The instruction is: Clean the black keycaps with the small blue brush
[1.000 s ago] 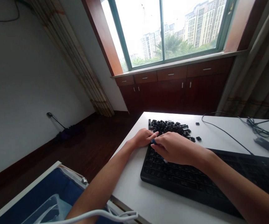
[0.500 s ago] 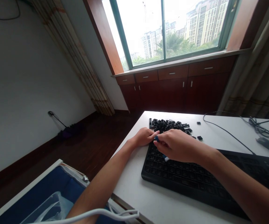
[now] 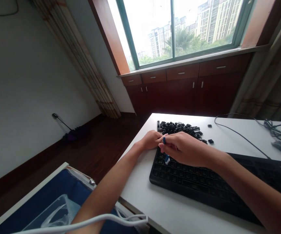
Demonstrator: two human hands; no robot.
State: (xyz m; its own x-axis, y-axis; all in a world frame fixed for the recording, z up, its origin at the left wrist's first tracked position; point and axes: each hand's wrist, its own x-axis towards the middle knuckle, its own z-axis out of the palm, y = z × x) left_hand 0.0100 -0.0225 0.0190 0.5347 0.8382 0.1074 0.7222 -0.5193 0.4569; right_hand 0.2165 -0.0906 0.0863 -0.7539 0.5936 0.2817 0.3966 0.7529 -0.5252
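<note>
A black keyboard with its keycaps off lies on the white table. My right hand is over its upper left part, fingers pinched round a small blue brush whose whitish tip points down at the key sockets. At the keyboard's far left corner is my left hand, fingers curled against that edge and its thumb reaching toward my right fingers. My right hand partly hides those left fingertips. Just behind both hands is a heap of loose black keycaps.
Two stray keycaps, one nearer, lie right of the heap. A black cable crosses the white table at the right. Lower left stands a blue-lined container holding clear plastic; a white cord passes before it.
The brush has turned more upright, its tip shifting left over the keyboard. My left hand stays at the corner. The view has shifted slightly.
</note>
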